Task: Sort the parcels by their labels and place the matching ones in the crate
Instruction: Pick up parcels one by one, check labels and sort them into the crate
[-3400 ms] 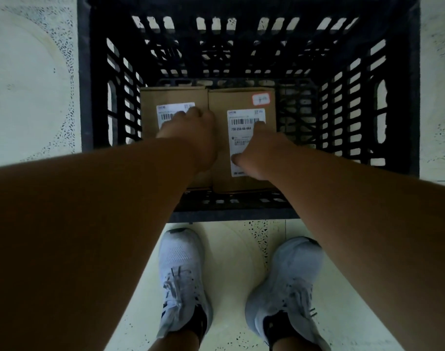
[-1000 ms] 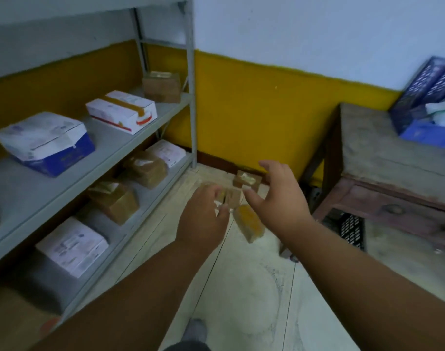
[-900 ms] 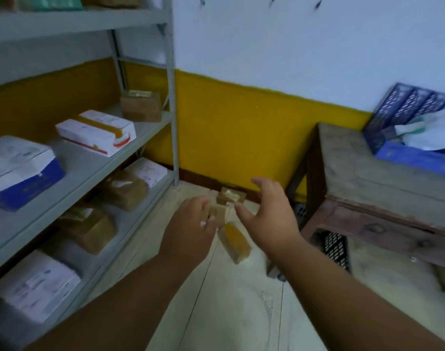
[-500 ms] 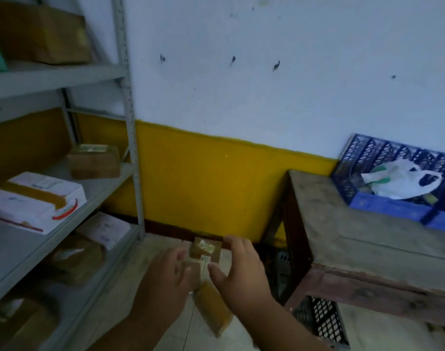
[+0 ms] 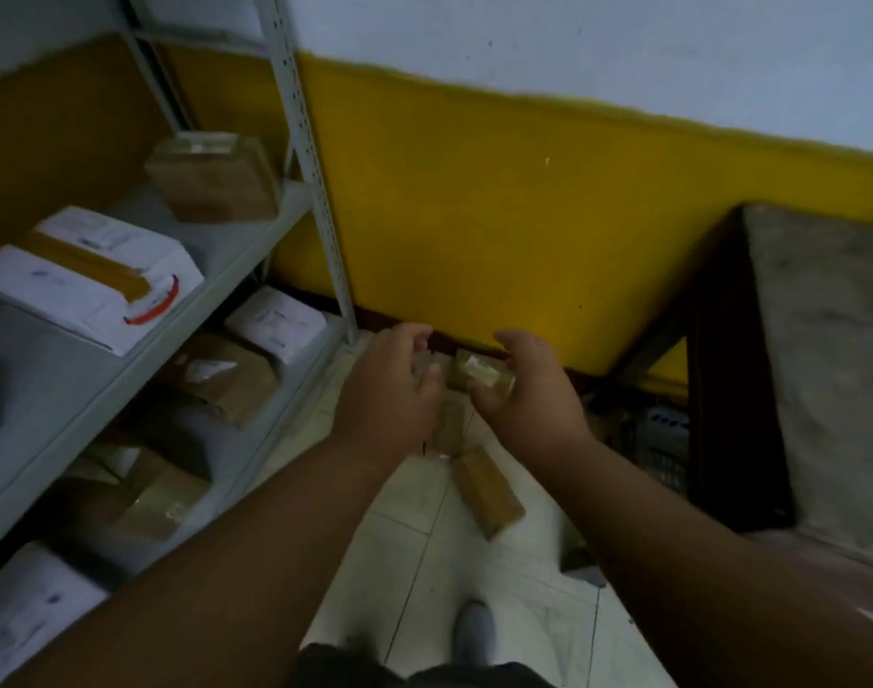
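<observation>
Three small brown taped parcels lie on the pale floor by the yellow wall: one nearest the wall (image 5: 481, 373), one in the middle (image 5: 449, 425), and a longer one closest to me (image 5: 488, 490). My left hand (image 5: 389, 384) and my right hand (image 5: 526, 389) reach out over them with fingers spread, one on each side of the parcel nearest the wall. The blur hides whether either hand touches it. Neither hand holds anything that I can see. A dark lattice crate (image 5: 665, 446) shows partly under the table on the right.
A grey metal shelf rack (image 5: 320, 191) stands on the left with a white taped box (image 5: 87, 280), a brown box (image 5: 211, 183) and more parcels on the lower shelf (image 5: 223, 379). A worn wooden table (image 5: 821, 350) is at right. My shoe (image 5: 474, 638) is below.
After the two boxes in the black crate, the view turned to the shelf corner. Over the last second it tilted down and both hands moved closer to the floor parcels.
</observation>
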Motion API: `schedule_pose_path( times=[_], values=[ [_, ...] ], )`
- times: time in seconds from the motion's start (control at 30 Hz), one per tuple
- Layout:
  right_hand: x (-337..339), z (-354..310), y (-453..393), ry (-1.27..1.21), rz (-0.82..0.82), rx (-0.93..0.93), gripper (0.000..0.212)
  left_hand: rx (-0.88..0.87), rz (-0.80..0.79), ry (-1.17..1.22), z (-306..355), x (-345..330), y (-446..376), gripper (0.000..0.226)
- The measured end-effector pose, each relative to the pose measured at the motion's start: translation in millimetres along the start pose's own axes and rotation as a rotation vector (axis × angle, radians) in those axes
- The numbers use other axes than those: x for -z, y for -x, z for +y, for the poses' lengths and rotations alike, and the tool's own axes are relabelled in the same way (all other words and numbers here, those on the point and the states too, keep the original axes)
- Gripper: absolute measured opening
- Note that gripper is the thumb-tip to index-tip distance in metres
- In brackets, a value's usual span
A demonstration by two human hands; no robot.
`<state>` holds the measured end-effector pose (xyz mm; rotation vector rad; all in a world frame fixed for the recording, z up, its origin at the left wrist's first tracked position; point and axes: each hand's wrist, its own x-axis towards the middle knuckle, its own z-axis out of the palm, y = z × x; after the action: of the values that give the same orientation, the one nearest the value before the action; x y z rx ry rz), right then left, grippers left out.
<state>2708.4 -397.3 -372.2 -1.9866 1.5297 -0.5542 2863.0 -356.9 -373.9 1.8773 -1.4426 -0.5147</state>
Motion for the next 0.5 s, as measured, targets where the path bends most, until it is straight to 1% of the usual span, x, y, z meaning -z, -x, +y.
schedule_pose_path(
  times=[0.17,0.23,0.33,0.4,0.5],
  values=[
    [-40.2,51.6,-63.0,-0.049,0.061,-0.043,0.061,0.036,-0.080,-0.016,-57.3,-62.2,-52.7,0.037],
    [-68.2,79.7,-85.5,-0.046,0.085,-0.079,0.059,0.067,-0.128,-0.004,-86.7,-97.7,-69.2,0.038],
    [-128.0,135.4,-109.2,0.003,0.098,-0.139,0.059,0.071,-0.198,-0.034,-142.4,-159.0,-89.6,0.041],
    [-176.1,179.0,-115.9,0.042,0.046,-0.186,0.062,0.088,-0.240,-0.063,-184.8,-202.4,-95.9,0.039],
    [-252.6,250.7,-118.3,0.107,-0.078,-0.247,0.066,0.115,-0.305,-0.082,-249.4,-272.7,-97.3,0.034]
  ],
)
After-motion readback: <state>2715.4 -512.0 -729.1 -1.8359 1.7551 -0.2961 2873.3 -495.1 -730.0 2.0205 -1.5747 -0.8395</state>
